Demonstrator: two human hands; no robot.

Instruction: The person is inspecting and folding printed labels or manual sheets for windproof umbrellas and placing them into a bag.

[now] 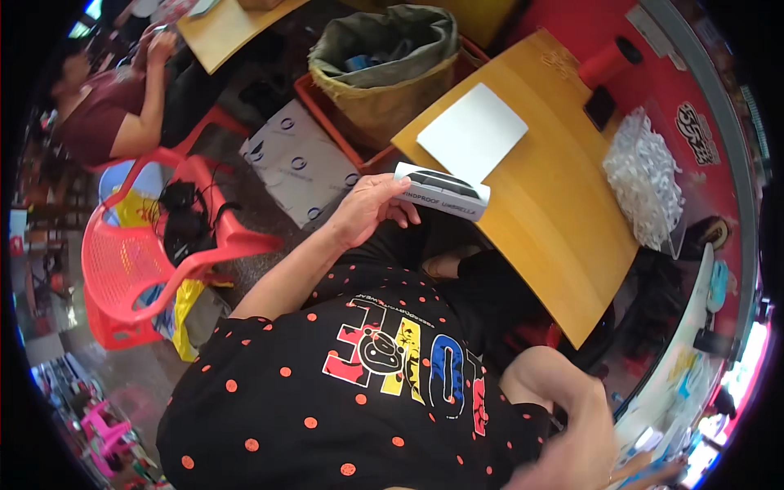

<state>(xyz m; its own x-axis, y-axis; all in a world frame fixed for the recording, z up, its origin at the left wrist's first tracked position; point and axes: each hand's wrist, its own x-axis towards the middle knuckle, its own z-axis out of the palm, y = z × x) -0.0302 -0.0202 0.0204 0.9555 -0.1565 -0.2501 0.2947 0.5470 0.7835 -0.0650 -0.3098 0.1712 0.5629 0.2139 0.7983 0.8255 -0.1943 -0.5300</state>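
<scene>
My left hand [371, 208] grips one end of a slim white umbrella box [445, 193], thumb on top and fingers underneath. Dark print and a picture of a dark umbrella cover its side. The box is held in the air by the near-left edge of the wooden table [563, 220]. Just beyond it on the table lies a flat white rectangular sheet or stack [474, 131]. My right arm is bent back at the lower right, and my right hand [572, 465] is smeared by motion at the bottom edge, its fingers unreadable.
A clear bag of white pieces [645, 180] and a dark phone [599, 108] sit along the table's right side. Past the table's left corner stands a large cloth sack [384, 69] in a red crate. Red plastic chairs [139, 253] and a seated person [114, 106] are at left.
</scene>
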